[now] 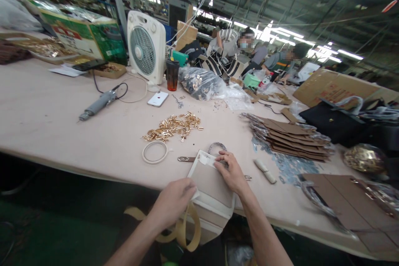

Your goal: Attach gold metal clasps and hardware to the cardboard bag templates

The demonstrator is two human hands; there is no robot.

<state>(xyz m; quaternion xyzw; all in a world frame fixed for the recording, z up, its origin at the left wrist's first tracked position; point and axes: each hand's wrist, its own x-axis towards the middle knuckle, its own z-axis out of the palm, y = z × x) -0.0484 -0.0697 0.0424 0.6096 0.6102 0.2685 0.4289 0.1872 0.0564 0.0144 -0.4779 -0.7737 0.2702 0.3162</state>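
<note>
Long work table, pale pinkish cover, inside a large hall with strip lights under a metal roof. Other people bend over work at the far side. White box fan on the table, dark cup just beside it.

Bag: lies at the near table edge in front of the person, its near end jutting past the edge. Upward face is a flat greyish-beige panel framed by cream-white borders; corners look squared. Small white patch at the far end of the panel. Beyond that end, a curved handle in clear wrap. Brown tab with metal fitting sticks out on the left.

Left hand: thumb and fingers pinched together on a small white piece at the bag's left border. Yellowish strip hangs in loops below this hand; its attachment is unclear.

Right hand: thumb and fingers apart, curved over the far right part of the bag, fingertips near the patch.

Nearby: tape roll lying flat, loose heap of gold-coloured metal pieces behind it.
</note>
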